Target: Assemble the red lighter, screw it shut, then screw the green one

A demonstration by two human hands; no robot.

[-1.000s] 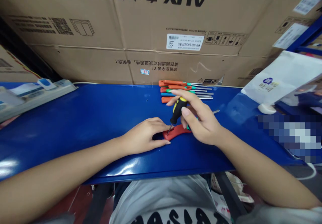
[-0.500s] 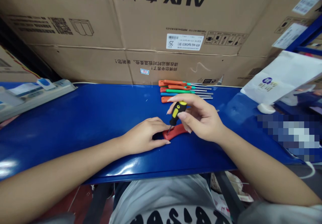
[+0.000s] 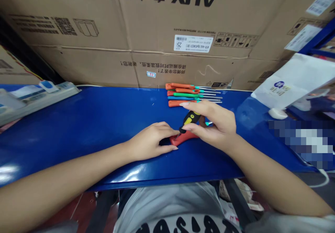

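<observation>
**Short screwdriver tip against a red handle**

The right hand's fingers are clamped on a short black-and-yellow-handled screwdriver, thumb below and forefinger stretched along the top; the tool leans low to the left, and its thin metal tip meets the near end of a red plastic-handled screwdriver lying flat on the glossy blue table; the right hand hovers over the rest of that red handle, with a bit of teal collar showing past the knuckles; the left hand rests palm down on the table, its forefinger and thumb closed around the red handle's left end, touching it; just beyond the hands lies a neat row of slim screwdrivers with orange, green and blue handles, shafts pointing right; behind stand large brown cardboard boxes; a white power strip sits at the far left, and a white paper bag at the right
</observation>
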